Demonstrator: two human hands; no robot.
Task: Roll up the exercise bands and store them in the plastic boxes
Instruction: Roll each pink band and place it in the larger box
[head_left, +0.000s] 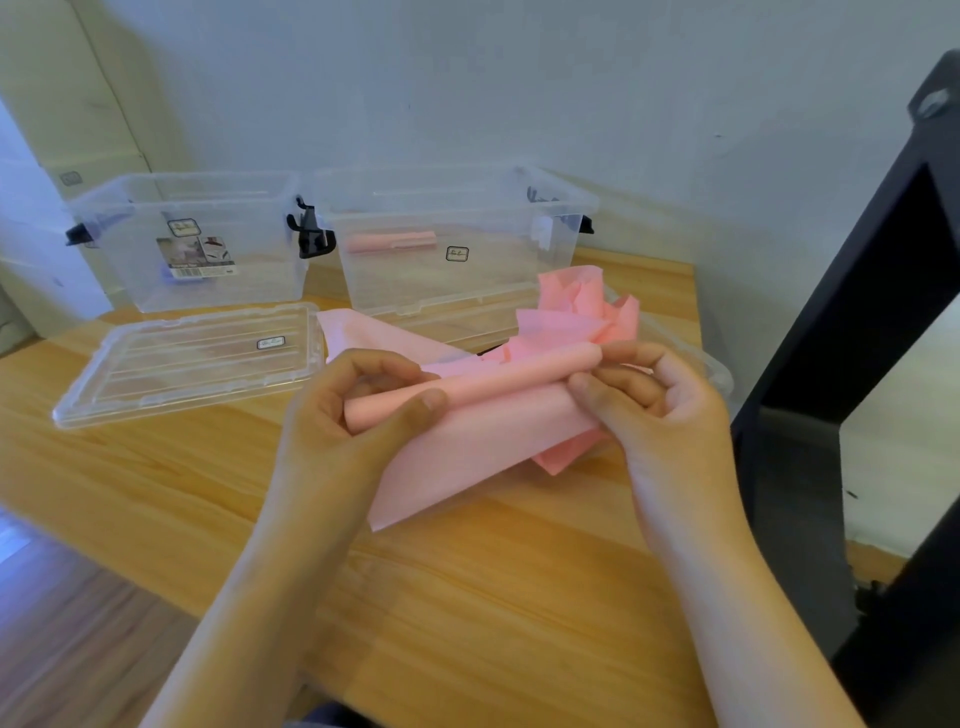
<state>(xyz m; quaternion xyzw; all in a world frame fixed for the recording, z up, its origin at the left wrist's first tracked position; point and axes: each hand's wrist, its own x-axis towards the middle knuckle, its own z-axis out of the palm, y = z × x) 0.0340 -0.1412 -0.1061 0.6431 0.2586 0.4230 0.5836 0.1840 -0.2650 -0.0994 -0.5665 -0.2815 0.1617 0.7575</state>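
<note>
A pink exercise band (483, 436) is partly rolled into a tube above the wooden table (493, 597). My left hand (343, 415) grips the tube's left end, thumb on top. My right hand (654, 400) pinches its right end. The unrolled part hangs flat beneath the tube toward me. More loose pink band (582, 312) lies crumpled behind my hands. Two clear plastic boxes stand at the back: the left box (192, 239) holds something blue that I cannot make out, and the right box (452, 244) has a rolled pink band (392, 242) inside.
A clear lid (187, 361) lies flat on the table left of my hands. Part of a second clear lid (691, 353) shows under the loose band. A black frame (883, 338) stands close on the right. A pale wall rises behind the boxes.
</note>
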